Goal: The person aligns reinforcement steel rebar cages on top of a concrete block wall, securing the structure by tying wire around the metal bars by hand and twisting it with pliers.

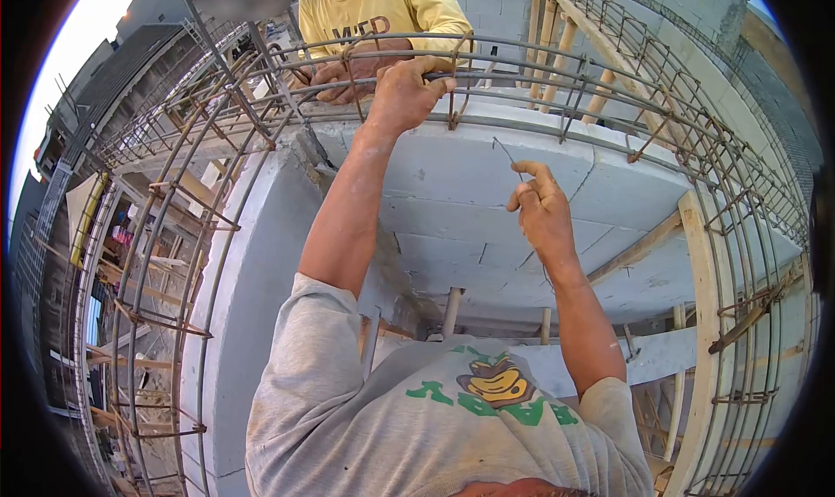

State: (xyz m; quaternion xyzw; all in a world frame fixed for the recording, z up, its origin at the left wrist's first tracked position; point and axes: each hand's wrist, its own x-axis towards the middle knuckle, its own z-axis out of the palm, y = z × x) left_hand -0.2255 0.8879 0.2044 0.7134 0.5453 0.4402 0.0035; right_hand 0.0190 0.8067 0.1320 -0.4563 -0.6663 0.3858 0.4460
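Note:
My left hand [406, 93] is closed round a bar of the rebar cage [522, 78] that runs along the top of the block wall [487, 162]. Lower and to the right, my right hand [541, 203] pinches a thin tie wire [504, 149] between thumb and fingers. The wire's bent upper end points up toward the cage and touches nothing. Rusty stirrups [453, 97] wrap the bars just right of my left hand.
Across the cage, a co-worker in a yellow shirt [374, 14] rests hands on the bars. More rebar cages run down the left [156, 262] and right [748, 227]. A timber post [706, 323] stands at right, with wooden props below.

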